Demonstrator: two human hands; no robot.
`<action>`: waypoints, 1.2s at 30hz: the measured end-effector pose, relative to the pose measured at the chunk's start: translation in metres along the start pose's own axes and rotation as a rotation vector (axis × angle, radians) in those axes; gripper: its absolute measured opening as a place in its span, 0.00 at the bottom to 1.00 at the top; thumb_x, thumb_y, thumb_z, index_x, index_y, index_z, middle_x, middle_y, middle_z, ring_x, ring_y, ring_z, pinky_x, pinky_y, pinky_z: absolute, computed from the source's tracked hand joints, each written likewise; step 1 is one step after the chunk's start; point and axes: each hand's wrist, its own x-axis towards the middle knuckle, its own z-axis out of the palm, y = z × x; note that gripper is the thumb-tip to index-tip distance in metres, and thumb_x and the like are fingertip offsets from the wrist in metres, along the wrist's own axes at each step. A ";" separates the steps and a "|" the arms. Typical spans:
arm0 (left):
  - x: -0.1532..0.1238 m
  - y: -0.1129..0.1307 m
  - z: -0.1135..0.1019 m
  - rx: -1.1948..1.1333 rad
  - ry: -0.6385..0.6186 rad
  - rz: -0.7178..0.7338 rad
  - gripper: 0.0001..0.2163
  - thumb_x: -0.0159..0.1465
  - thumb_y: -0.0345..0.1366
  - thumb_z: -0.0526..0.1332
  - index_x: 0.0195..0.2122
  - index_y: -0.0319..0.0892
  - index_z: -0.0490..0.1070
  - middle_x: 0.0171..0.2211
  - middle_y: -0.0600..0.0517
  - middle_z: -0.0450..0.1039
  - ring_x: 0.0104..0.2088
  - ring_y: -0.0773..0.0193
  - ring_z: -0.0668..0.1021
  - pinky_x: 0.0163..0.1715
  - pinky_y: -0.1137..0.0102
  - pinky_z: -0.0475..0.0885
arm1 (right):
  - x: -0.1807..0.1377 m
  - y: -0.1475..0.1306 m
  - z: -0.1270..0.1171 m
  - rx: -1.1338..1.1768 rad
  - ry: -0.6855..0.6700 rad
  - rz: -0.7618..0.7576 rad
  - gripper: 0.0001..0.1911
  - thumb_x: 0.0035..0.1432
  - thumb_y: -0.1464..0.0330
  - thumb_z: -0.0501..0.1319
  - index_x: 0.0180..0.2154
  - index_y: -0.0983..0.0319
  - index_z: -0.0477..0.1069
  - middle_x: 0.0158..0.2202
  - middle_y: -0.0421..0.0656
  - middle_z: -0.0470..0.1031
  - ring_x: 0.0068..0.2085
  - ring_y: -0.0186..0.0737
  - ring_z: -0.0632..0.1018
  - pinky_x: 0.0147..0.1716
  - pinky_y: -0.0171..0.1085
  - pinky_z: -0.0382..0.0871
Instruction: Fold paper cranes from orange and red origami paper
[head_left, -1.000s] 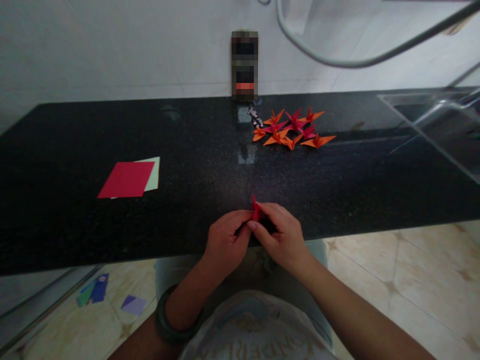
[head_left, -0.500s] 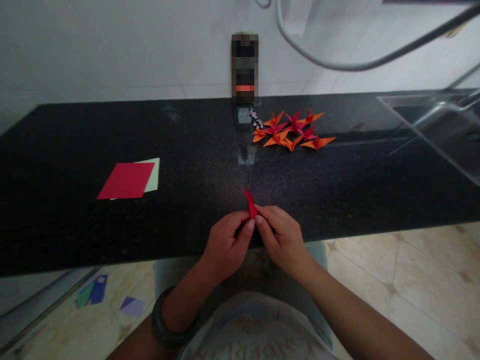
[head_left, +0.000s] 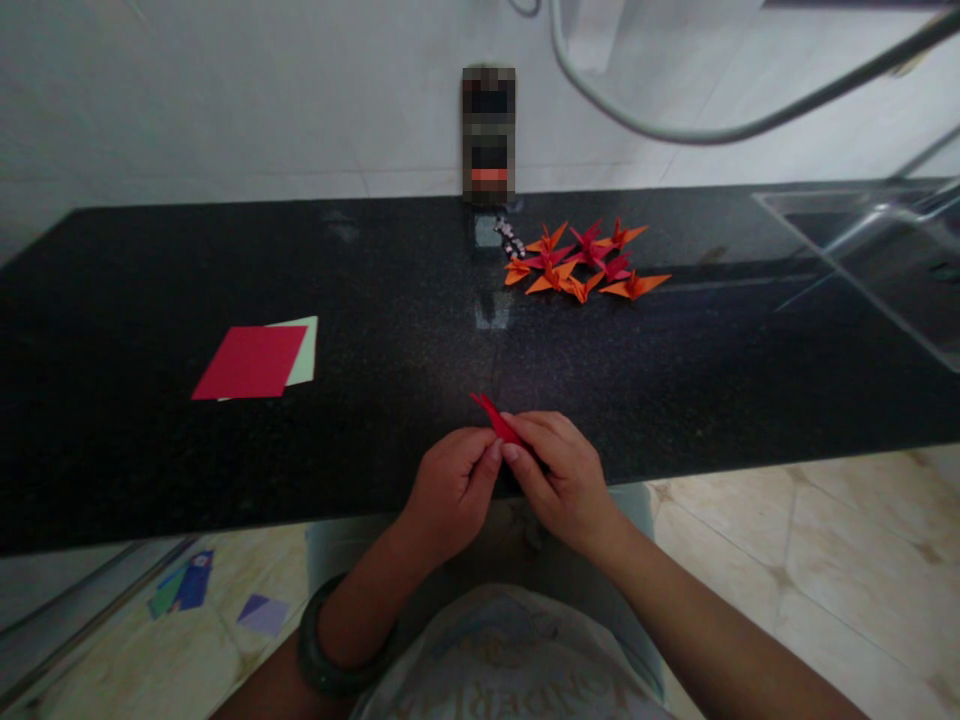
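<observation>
A narrow piece of folded red origami paper (head_left: 496,418) is pinched between my two hands above the counter's front edge. Its split, pointed end sticks out up and to the left; the lower end is covered by fingers. My left hand (head_left: 457,485) is closed at its lower left side, thumb against fingertips. My right hand (head_left: 559,470) grips it from the right with thumb and index finger. Beyond the hands, several orange and red folded paper cranes (head_left: 585,262) lie grouped together. To the left rest flat square sheets, a red one (head_left: 251,362) over a pale green one (head_left: 306,355).
The black stone counter (head_left: 390,300) runs along a white wall. A blurred-out phone-like object (head_left: 489,135) leans on the wall, its beaded strap (head_left: 510,238) near the cranes. At right is a metal sink (head_left: 885,240); a grey hose (head_left: 675,132) hangs above. Colored papers (head_left: 184,583) lie on the floor.
The folded red paper has turned in my fingers; its pointed end now leans further left and lower. Both hands stay in nearly the same place.
</observation>
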 end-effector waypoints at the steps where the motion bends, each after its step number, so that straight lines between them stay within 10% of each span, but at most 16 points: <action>1: 0.000 0.000 0.000 -0.001 -0.005 0.002 0.09 0.63 0.31 0.50 0.33 0.39 0.69 0.31 0.50 0.73 0.32 0.66 0.74 0.32 0.72 0.68 | 0.000 0.000 0.000 -0.001 -0.004 -0.003 0.14 0.57 0.69 0.54 0.45 0.64 0.69 0.39 0.47 0.74 0.40 0.40 0.72 0.40 0.40 0.69; 36: -0.001 0.002 -0.002 0.020 0.004 -0.053 0.09 0.62 0.32 0.51 0.33 0.39 0.70 0.29 0.51 0.74 0.30 0.66 0.74 0.33 0.73 0.68 | -0.001 -0.002 -0.003 0.042 -0.027 0.062 0.08 0.57 0.70 0.55 0.38 0.62 0.70 0.33 0.44 0.76 0.34 0.38 0.74 0.33 0.36 0.68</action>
